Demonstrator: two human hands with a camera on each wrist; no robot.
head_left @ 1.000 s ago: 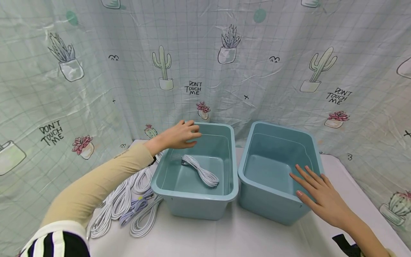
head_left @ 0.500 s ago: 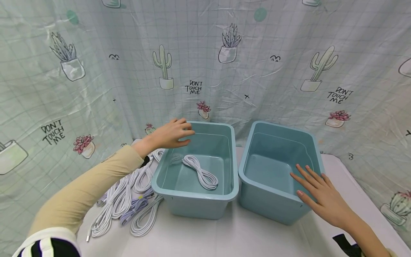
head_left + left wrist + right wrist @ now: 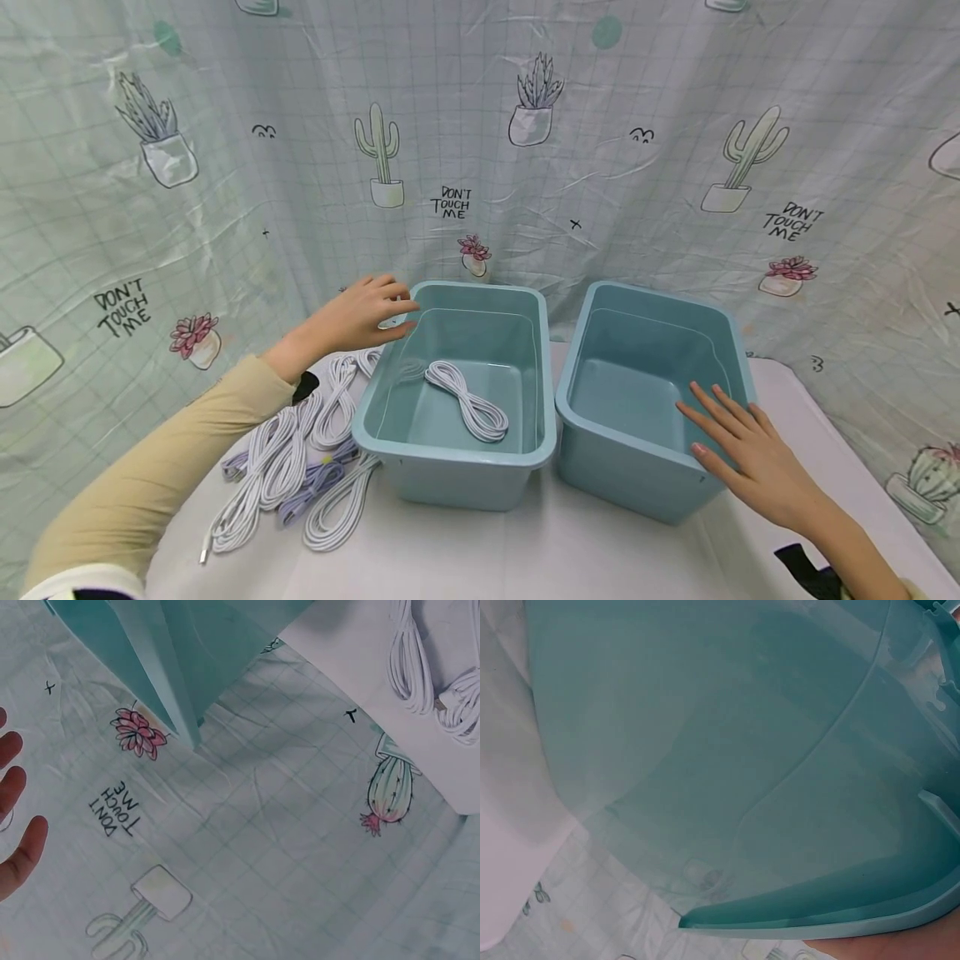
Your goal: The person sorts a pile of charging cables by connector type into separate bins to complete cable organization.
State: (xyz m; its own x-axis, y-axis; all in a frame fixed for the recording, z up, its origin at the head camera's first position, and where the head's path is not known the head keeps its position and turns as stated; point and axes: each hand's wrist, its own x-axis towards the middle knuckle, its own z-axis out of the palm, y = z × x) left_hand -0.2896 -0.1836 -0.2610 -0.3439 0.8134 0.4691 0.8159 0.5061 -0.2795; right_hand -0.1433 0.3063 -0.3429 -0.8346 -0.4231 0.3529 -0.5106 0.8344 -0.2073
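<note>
On right bin (image 3: pixel 731 350) rim: right hand (image 3: pixel 750 454) flat, fingers straight

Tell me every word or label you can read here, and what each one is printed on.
"DON'T TOUCH ME" on the cactus-print curtain, left side.
"DON'T TOUCH ME" on the same curtain, behind the left bin.
"DON'T TOUCH ME" on the curtain, upper right.
"DON'T TOUCH ME" on the curtain again, seen upside down in the left wrist view.
No readable text on the bins or cables.
</note>
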